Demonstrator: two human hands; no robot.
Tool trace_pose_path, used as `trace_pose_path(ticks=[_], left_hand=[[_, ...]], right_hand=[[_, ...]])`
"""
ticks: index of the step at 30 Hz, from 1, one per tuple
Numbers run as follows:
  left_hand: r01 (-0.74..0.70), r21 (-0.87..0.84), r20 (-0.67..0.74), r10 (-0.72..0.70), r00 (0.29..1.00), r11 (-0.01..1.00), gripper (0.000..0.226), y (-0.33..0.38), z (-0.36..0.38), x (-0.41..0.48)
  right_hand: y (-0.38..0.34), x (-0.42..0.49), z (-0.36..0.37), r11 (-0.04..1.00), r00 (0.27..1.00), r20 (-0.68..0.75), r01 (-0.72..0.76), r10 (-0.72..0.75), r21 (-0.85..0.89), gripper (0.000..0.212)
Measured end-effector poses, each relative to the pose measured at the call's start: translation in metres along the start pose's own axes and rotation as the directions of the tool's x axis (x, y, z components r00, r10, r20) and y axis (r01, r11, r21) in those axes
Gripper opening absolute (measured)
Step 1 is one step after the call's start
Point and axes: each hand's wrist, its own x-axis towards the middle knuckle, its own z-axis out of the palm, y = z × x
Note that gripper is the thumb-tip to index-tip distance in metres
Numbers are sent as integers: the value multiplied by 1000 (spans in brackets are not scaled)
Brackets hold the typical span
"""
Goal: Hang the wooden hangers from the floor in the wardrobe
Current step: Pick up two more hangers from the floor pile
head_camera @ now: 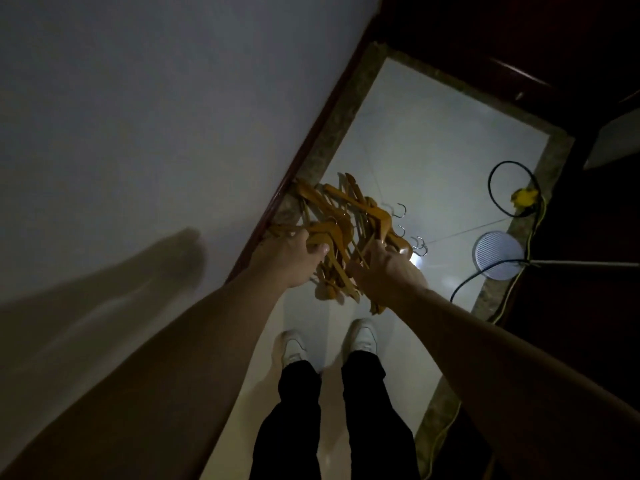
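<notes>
- Wooden hangers (341, 230), honey-coloured, lie in a tangled heap on the pale tiled floor (433, 140), pushed up against the dark skirting board (311, 147) at the foot of the white wall (156, 98).
- Both bare arms reach down into the pile from above.
- Left hand (291, 259) is over the near-left edge of the heap, fingers curled around one hanger's wooden arm, thumb pressed on top of it: a closed grasp on the wood.
- Right hand (388, 268) comes in from the right, back of the hand to the camera, fingers dug down among the hangers; it hides its own fingertips, so I cannot tell whether it clasps anything.
- Silver metal hooks (419, 245) stick out of the heap's right side, catching a bright glare on the tile just beside the right hand.
- White shoes (362, 337) and black trousers (301, 420) stand just short of the pile, feet apart.
- Off to the right, a round white ribbed disc (498, 254) lies flat on the floor, near the speckled stone border (550, 164).
- Black cable (498, 202) loops past a yellow plug (524, 196), and a yellow cord (519, 285) trails down along that border, well clear of the hangers.
- Dark wooden furniture fills the top right corner; too dim to make out.
- Arm shadow (104, 282) stretches across the wall on the left.
</notes>
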Motion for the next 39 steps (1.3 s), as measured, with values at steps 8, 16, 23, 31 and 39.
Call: trace_pose_path(ticks=[8,16,23,31,39], left_hand=[[156,-184,110,-138,984,970,54,-12,78,106],[213,-210,158,-182,971,954,55,-26,174,233],[254,-263,175,-213,961,931,53,-46,245,326],[355,-600,259,-246,934,717,56,-68,312,380],[349,-597,212,-277,937,723,44,-53,316,395]], right_hand=[[63,115,64,993,989,115,-97,90,62,45],[107,229,148,992,981,152,-123,118,22,51],[149,327,199,991,983,137,-130,124,35,43],[182,391,257,979,976,174,-155,131,131,29],[189,391,276,979,989,121,-102,81,178,22]])
